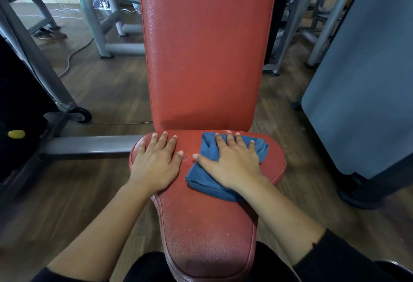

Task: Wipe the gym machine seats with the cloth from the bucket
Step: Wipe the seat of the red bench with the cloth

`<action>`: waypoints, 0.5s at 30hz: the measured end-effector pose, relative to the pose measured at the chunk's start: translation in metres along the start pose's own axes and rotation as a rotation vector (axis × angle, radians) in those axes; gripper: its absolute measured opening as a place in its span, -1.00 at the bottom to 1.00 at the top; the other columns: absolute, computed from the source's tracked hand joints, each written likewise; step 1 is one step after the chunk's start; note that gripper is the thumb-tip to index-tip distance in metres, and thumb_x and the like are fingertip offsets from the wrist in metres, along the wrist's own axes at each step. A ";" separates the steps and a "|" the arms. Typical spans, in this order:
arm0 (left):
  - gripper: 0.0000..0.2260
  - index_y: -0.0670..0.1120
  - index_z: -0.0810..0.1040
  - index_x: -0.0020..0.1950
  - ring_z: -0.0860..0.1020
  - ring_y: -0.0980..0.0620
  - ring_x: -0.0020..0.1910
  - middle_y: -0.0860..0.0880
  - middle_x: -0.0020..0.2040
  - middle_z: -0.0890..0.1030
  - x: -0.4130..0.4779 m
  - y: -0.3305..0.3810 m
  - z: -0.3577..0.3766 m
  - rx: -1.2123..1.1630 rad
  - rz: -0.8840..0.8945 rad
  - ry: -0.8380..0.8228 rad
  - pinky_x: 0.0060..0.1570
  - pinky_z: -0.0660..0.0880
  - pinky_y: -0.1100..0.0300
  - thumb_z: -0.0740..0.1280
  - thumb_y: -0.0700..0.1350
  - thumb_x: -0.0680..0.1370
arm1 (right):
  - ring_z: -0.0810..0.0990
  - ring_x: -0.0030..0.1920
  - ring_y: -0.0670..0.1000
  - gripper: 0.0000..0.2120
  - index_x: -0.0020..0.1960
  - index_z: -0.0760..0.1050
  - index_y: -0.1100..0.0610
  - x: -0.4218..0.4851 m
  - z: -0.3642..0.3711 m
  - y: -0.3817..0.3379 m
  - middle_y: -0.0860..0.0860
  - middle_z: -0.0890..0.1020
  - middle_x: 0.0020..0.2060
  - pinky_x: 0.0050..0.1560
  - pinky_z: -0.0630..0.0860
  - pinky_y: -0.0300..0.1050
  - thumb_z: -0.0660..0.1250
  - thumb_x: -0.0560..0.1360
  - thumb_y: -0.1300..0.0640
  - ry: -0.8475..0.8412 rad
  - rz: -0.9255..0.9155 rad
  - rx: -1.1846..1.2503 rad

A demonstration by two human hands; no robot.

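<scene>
Two hands lie flat on the wide far end of the red padded vinyl seat, just in front of the upright red backrest. The left hand rests bare on the seat's left part, fingers straight and spread, holding nothing. The right hand presses down with fingers likewise straight on the crumpled blue cloth. The cloth lies on the right part of the seat and bunches out from under the palm at the near left and far right. The thumbs are near each other but apart.

The cloth looks soft, limp and light, so it will likely fold and creep under a sliding palm. Pressing on the middle of the bundle should keep its edges from trailing. The grained vinyl looks fairly slick over firm padding, so the cloth should glide easily. Pale specks on the narrow near part suggest that stretch is not yet wiped.
</scene>
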State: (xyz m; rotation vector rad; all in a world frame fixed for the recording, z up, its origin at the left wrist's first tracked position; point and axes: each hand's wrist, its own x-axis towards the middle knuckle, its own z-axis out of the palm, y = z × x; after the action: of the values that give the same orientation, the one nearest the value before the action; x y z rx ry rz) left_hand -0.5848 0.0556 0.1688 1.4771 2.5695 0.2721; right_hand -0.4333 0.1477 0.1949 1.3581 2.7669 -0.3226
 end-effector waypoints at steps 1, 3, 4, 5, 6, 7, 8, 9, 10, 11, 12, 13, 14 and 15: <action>-0.50 0.01 0.06 0.55 -0.08 -0.04 0.53 -0.03 0.56 0.03 0.000 0.000 0.000 0.001 -0.001 0.001 0.47 -0.13 -0.04 -0.01 0.11 0.63 | -0.02 0.52 0.14 -0.19 0.54 0.04 0.05 0.009 0.001 -0.002 0.12 0.08 0.53 0.47 -0.07 0.24 -0.03 0.46 -0.43 -0.002 -0.014 -0.006; -0.51 0.02 0.05 0.55 -0.09 -0.02 0.54 -0.02 0.56 0.01 0.000 0.000 -0.001 -0.002 -0.001 -0.001 0.47 -0.14 -0.03 -0.02 0.10 0.63 | -0.01 0.52 0.13 -0.29 0.54 0.04 0.04 0.022 0.001 -0.005 0.10 0.07 0.53 0.47 -0.06 0.21 0.00 0.52 -0.32 -0.007 -0.069 0.000; -0.51 0.02 0.05 0.55 -0.09 -0.01 0.54 -0.01 0.56 0.01 0.000 0.001 -0.001 -0.004 0.001 -0.003 0.47 -0.14 -0.02 -0.02 0.10 0.64 | -0.01 0.52 0.11 -0.33 0.54 0.05 0.02 0.022 0.001 -0.004 0.09 0.07 0.53 0.48 -0.06 0.18 0.01 0.53 -0.26 -0.007 -0.109 0.012; -0.52 0.03 0.05 0.55 -0.09 -0.01 0.54 -0.01 0.56 0.01 -0.001 0.001 -0.001 -0.005 0.002 -0.003 0.47 -0.14 -0.01 -0.02 0.10 0.64 | -0.01 0.53 0.09 -0.36 0.54 0.06 0.00 0.017 0.000 -0.001 0.06 0.07 0.54 0.49 -0.06 0.15 0.01 0.53 -0.23 -0.005 -0.147 0.029; -0.52 0.03 0.04 0.55 -0.09 0.00 0.54 0.00 0.56 0.01 -0.002 0.000 -0.001 -0.007 0.002 -0.002 0.47 -0.15 -0.01 -0.03 0.10 0.64 | 0.00 0.53 0.06 -0.37 0.54 0.07 -0.02 0.007 -0.001 0.004 0.04 0.07 0.54 0.50 -0.07 0.12 0.00 0.52 -0.22 0.004 -0.178 0.046; -0.52 0.04 0.04 0.55 -0.10 0.00 0.54 0.00 0.56 0.00 -0.002 0.000 -0.001 -0.009 0.003 -0.002 0.47 -0.15 0.00 -0.04 0.10 0.64 | -0.01 0.53 0.03 -0.35 0.54 0.08 -0.04 -0.005 -0.002 0.012 0.02 0.08 0.54 0.50 -0.08 0.08 -0.02 0.50 -0.24 0.017 -0.193 0.062; -0.52 0.04 0.03 0.55 -0.11 0.01 0.53 0.00 0.56 0.00 -0.001 0.000 -0.002 -0.007 0.004 -0.005 0.47 -0.16 0.00 -0.04 0.11 0.64 | -0.01 0.53 0.00 -0.33 0.53 0.09 -0.05 -0.016 -0.002 0.021 0.00 0.09 0.53 0.51 -0.09 0.04 -0.05 0.46 -0.25 0.031 -0.194 0.078; -0.52 0.05 0.03 0.55 -0.11 0.01 0.53 0.01 0.56 -0.01 -0.001 0.000 -0.002 -0.002 0.005 -0.009 0.48 -0.16 0.00 -0.05 0.11 0.64 | -0.01 0.53 -0.02 -0.30 0.52 0.11 -0.07 -0.026 -0.003 0.031 -0.02 0.09 0.53 0.51 -0.11 0.00 -0.07 0.42 -0.25 0.039 -0.176 0.094; -0.52 0.05 0.02 0.55 -0.12 0.01 0.53 0.01 0.56 -0.01 -0.001 0.000 -0.002 0.005 0.006 -0.010 0.48 -0.16 0.00 -0.06 0.11 0.63 | 0.00 0.53 -0.04 -0.31 0.52 0.11 -0.07 -0.030 -0.004 0.042 -0.03 0.09 0.53 0.51 -0.12 -0.03 -0.06 0.42 -0.25 0.043 -0.144 0.095; -0.52 0.05 0.02 0.55 -0.12 0.01 0.53 0.01 0.56 -0.02 -0.001 0.000 -0.001 0.012 0.007 -0.009 0.48 -0.16 0.00 -0.06 0.11 0.63 | 0.00 0.52 -0.05 -0.34 0.52 0.12 -0.08 -0.029 -0.006 0.052 -0.03 0.09 0.53 0.50 -0.12 -0.04 -0.02 0.45 -0.25 0.048 -0.106 0.089; -0.52 0.05 0.02 0.55 -0.12 0.01 0.53 0.01 0.56 -0.02 -0.001 0.001 -0.001 0.017 0.007 -0.009 0.48 -0.16 0.00 -0.06 0.11 0.63 | 0.00 0.52 -0.04 -0.38 0.52 0.12 -0.07 -0.023 -0.008 0.059 -0.02 0.09 0.53 0.50 -0.11 -0.03 0.03 0.49 -0.23 0.056 -0.074 0.082; -0.52 0.05 0.02 0.55 -0.12 0.01 0.53 0.01 0.56 -0.02 -0.001 0.001 -0.002 0.018 0.004 -0.010 0.48 -0.17 0.00 -0.06 0.11 0.64 | 0.01 0.52 -0.02 -0.40 0.52 0.12 -0.06 -0.013 -0.009 0.063 -0.01 0.10 0.53 0.50 -0.10 0.00 0.06 0.52 -0.20 0.062 -0.053 0.073; -0.52 0.06 0.02 0.55 -0.12 0.01 0.53 0.02 0.56 -0.03 -0.001 0.002 -0.002 0.016 0.002 -0.012 0.48 -0.17 0.00 -0.06 0.11 0.64 | 0.02 0.52 0.00 -0.40 0.52 0.12 -0.05 0.000 -0.010 0.064 0.00 0.10 0.53 0.51 -0.08 0.02 0.07 0.52 -0.19 0.058 -0.044 0.062; -0.52 0.06 0.01 0.55 -0.12 0.01 0.53 0.02 0.57 -0.03 -0.001 0.002 -0.002 0.015 0.001 -0.013 0.47 -0.17 0.00 -0.06 0.10 0.63 | 0.03 0.52 0.02 -0.39 0.53 0.11 -0.04 0.014 -0.009 0.062 0.02 0.11 0.53 0.50 -0.05 0.05 0.07 0.53 -0.19 0.041 -0.049 0.049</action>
State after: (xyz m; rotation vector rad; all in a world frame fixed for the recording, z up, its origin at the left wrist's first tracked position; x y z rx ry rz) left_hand -0.5830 0.0553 0.1708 1.4805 2.5661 0.2426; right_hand -0.3922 0.1971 0.1920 1.3240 2.8472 -0.3707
